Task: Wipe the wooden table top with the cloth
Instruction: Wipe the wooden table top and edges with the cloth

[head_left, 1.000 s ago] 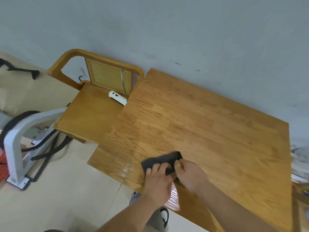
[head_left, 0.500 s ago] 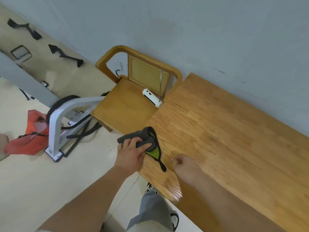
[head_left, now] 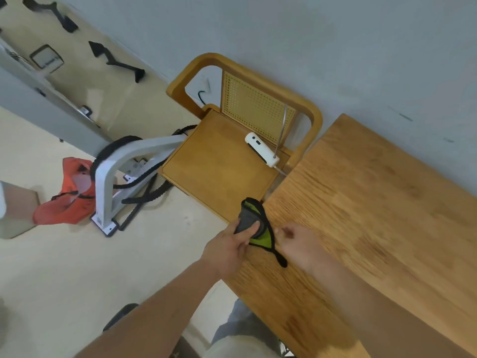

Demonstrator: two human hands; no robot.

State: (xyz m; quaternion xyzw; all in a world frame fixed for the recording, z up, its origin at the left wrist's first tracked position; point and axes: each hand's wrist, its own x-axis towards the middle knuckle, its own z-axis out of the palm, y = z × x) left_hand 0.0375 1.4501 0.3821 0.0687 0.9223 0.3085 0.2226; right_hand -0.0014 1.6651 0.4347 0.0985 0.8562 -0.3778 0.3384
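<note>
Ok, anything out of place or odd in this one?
One thing: the cloth is bunched in the left hand at the table corner, partly lifted rather than flat for wiping. The right hand rests beside it. A white device lies on the chair seat. No spills or damage.

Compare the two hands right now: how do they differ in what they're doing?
The left hand grips the bunched cloth at the table edge; the right hand holds nothing, fingers loosely curled beside the cloth. The left sits at the edge, the right over the wood. Both are bare.
</note>
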